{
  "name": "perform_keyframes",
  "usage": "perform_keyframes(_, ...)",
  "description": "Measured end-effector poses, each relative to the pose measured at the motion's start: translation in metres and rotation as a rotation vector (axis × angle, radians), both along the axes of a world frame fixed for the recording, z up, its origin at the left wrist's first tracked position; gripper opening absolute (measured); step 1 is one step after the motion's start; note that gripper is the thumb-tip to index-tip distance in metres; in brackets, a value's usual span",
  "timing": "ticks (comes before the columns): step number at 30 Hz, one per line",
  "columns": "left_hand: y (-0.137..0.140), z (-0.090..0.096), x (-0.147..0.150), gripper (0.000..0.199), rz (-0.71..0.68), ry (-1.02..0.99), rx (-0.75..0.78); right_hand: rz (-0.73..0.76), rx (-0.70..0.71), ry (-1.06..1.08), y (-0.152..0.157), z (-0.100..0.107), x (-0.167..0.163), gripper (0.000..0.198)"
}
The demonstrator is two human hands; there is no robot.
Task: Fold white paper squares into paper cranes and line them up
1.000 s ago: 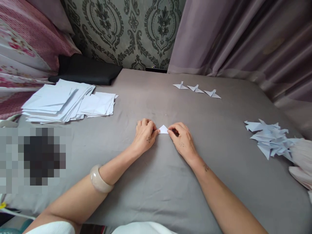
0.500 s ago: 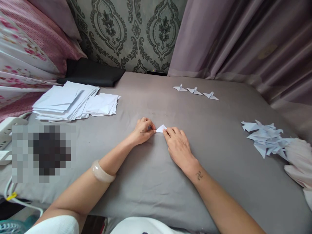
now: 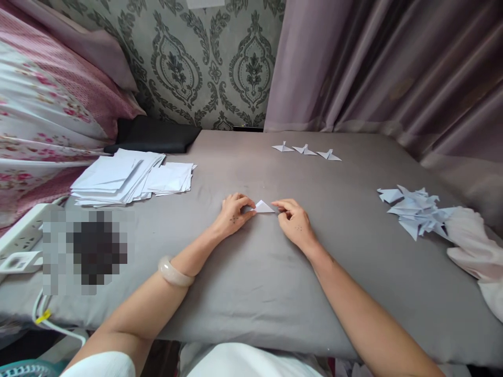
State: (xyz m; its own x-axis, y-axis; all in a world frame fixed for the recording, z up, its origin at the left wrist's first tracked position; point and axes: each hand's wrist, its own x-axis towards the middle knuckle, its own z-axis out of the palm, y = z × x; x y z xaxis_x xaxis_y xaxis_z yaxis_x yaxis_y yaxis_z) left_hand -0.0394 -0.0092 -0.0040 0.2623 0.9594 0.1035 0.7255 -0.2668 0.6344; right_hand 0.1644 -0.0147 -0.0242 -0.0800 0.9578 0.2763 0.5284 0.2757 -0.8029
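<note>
A small white folded paper triangle (image 3: pixel 264 207) lies low on the grey cloth, its peak pointing away from me. At its left corner, my left hand (image 3: pixel 234 214) is closed, thumb and forefinger pinching the paper. My right hand (image 3: pixel 296 224) is at the opposite corner, its thumb and forefinger curled around the tip; the exact contact there is too small to make out. Beyond my hands, three folded paper birds (image 3: pixel 305 150) stand in a slanting row. A heap of several more paper birds (image 3: pixel 420 211) lies on the right.
Stacks of white paper sheets (image 3: pixel 113 178) lie at the back left, before a black folded item (image 3: pixel 155 135). A power strip (image 3: pixel 27 228) with cables is at the left edge, near a blurred patch. Pale cloth (image 3: pixel 471 235) touches the bird heap. Curtains (image 3: pixel 334 63) hang behind.
My right hand has shifted from lying over the paper's right side to its right corner, uncovering more of the triangle. My left hand stays at the left corner. The view has tilted slightly.
</note>
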Motion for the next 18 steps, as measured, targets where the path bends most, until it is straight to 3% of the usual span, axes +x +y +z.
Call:
perform_keyframes(6,-0.006,0.002,0.003,0.021,-0.104,0.097,0.087,0.079,0.035,-0.166,-0.009,0.007,-0.007,0.023)
perform_keyframes(12,-0.002,-0.002,0.004,0.015,-0.067,0.019,0.083,0.061,0.055,-0.301,-0.012,0.011,-0.011,0.010)
perform_keyframes(18,-0.002,-0.005,0.005,0.010,-0.086,0.044,0.111,0.034,0.050,-0.336,-0.012,0.010,-0.012,0.021)
